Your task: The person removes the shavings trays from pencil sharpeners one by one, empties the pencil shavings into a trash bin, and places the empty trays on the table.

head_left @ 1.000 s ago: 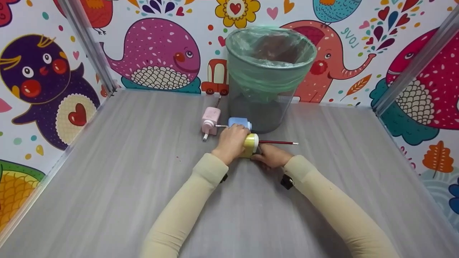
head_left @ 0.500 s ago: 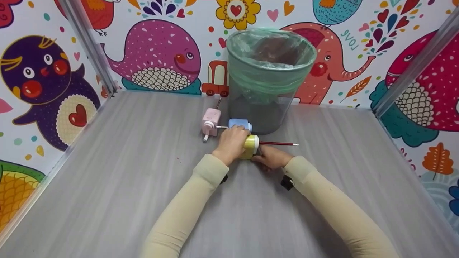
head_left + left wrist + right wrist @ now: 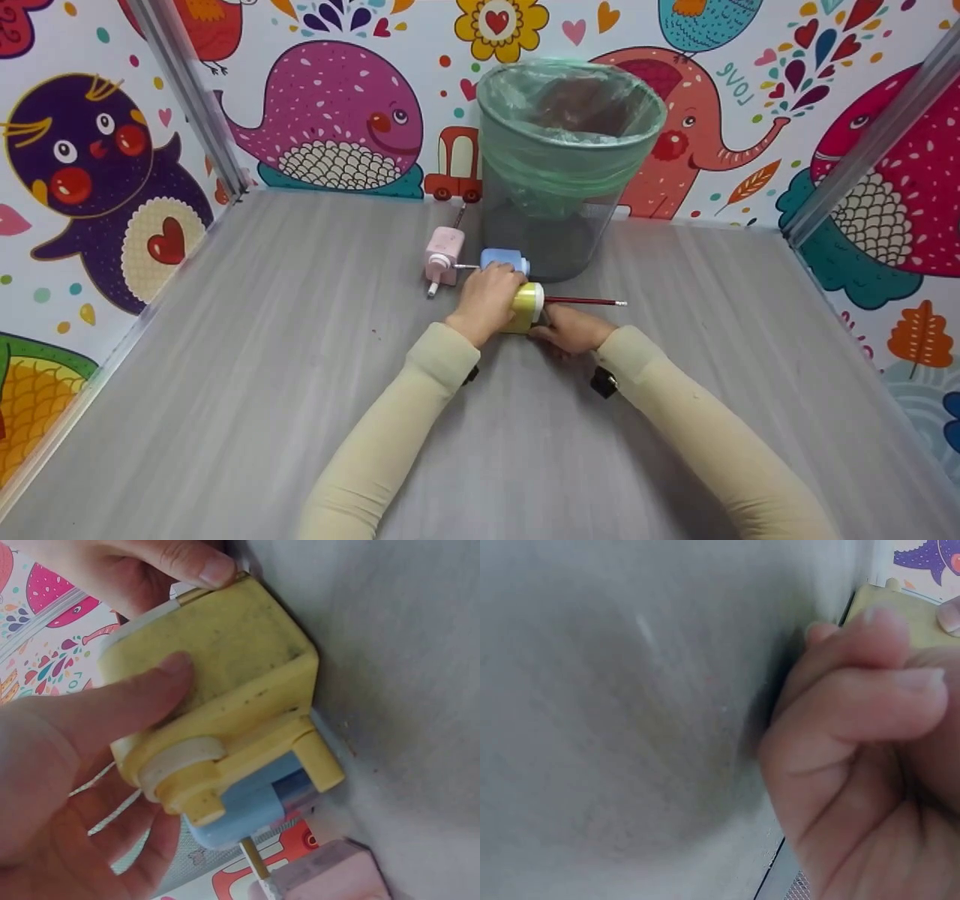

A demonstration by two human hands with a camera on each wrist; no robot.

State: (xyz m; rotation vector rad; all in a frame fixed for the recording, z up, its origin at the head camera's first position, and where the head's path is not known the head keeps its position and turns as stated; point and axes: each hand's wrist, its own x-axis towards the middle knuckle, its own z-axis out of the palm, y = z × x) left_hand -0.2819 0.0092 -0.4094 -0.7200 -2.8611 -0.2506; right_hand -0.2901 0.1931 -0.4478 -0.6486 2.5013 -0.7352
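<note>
The left hand point(image 3: 489, 297) is gripping the yellow sharpener point(image 3: 217, 697), fingers curled over its rigid, light, likely slick plastic body, while the right hand's point(image 3: 571, 330) curled fingers are pinching its near end beside the red pencil point(image 3: 585, 301).

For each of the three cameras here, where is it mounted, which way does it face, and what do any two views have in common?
Head: worn high, looking forward and down at the table, bin, both sleeves and hands.
Left wrist: close behind the left hand, facing the yellow sharpener it grips; blue sharpener beyond.
Right wrist: low over the table, showing the right hand with curled fingers.
Shared: the yellow sharpener appears in all three.
</note>
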